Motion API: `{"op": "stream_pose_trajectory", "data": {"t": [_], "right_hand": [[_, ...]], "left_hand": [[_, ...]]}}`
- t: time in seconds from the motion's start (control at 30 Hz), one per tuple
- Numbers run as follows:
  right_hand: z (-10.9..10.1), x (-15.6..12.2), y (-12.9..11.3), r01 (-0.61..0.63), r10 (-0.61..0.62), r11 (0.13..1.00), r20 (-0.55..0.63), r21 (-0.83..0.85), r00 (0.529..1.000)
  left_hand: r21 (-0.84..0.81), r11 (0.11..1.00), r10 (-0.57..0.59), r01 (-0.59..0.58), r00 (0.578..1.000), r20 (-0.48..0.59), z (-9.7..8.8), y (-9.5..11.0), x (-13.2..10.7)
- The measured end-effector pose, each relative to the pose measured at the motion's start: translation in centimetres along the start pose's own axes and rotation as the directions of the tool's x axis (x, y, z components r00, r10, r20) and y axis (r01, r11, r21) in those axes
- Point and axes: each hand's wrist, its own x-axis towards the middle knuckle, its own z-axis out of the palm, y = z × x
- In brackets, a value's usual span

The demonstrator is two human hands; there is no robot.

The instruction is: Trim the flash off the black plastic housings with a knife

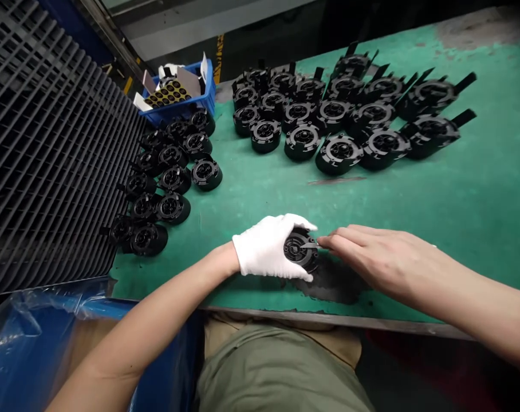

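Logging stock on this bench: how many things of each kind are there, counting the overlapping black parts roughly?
Left cluster of black round parts: about 13
Right cluster of black round parts: about 18
Black round part held in the left hand: 1
Blue bin: 1
White glove: 1
Black grid tray: 1
Total: about 35

A worn green tabletop (pixel 479 189) meets a dark slatted panel (pixel 49 143) along its left edge; dark floor (pixel 260 46) lies beyond.

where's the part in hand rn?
Head view, bottom centre, front edge of the green table: black round part held in the gloved left hand, right hand touching its right side.
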Motion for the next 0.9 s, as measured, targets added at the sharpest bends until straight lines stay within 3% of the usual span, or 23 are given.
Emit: {"op": "stream_pose_trajectory", "data": {"t": [0.1,0.23,0.43,0.6,0.77,0.9], "right_hand": [[-0.6,0.2,0.1,0.086,-0.088,0.995,0.050,0.050,0.995],[-1.2,-0.1,-0.6,0.062,-0.065,0.996,0.048,0.059,0.997],[-2.1,-0.3,-2.8,0.114,-0.118,0.986,-0.025,-0.122,0.993],[-1.9,-0.2,-3.7,0.123,-0.136,0.977,-0.065,-0.174,0.989],[-1.4,-0.4,-2.1,0.085,-0.098,0.983,-0.071,-0.164,0.993],[-1.8,-0.2,0.8,0.178,-0.181,0.979,-0.034,-0.097,0.983]], "left_hand": [[-0.067,0.998,-0.015,0.017,0.999,0.031,-0.1,0.0,0.3],[-0.097,0.995,-0.006,0.008,1.000,0.027,-0.1,0.3,0.3],[-0.133,0.991,-0.004,0.012,0.998,0.062,0.0,-0.2,0.4],[-0.134,0.991,-0.022,0.029,0.998,0.055,0.3,-0.2,0.3],[-0.129,0.991,-0.029,0.032,0.999,0.022,0.7,-0.2,0.1],[-0.155,0.988,-0.006,0.009,1.000,0.026,0.6,-0.4,0.2]]}}
